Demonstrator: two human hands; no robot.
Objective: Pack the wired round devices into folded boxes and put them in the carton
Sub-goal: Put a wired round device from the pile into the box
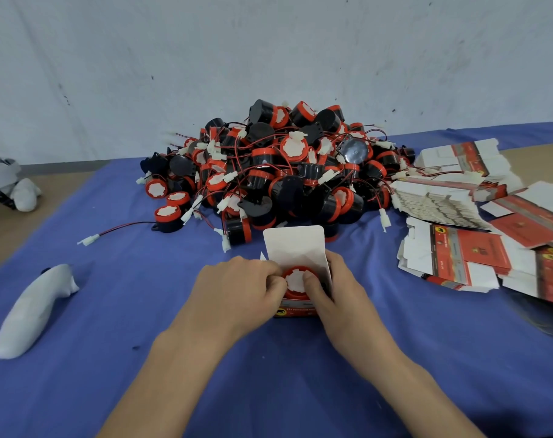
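A small red-and-white box [295, 246] stands on the blue cloth with its white top flap raised. A round device [295, 281] with a red rim and white centre sits in its open mouth. My left hand [237, 292] grips the box's left side, fingers curled at the rim. My right hand [335, 290] holds the right side, its thumb pressing on the device's white face. Behind the box lies a large pile of black-and-red wired devices [278, 172] with white connectors. No carton is in view.
Stacks of flat unfolded boxes [458, 197] spread over the right side of the cloth. A white handheld controller [35, 308] lies at the left, another white object [6, 181] at the far left edge. One loose device with a trailing wire [166, 216] lies left of the pile.
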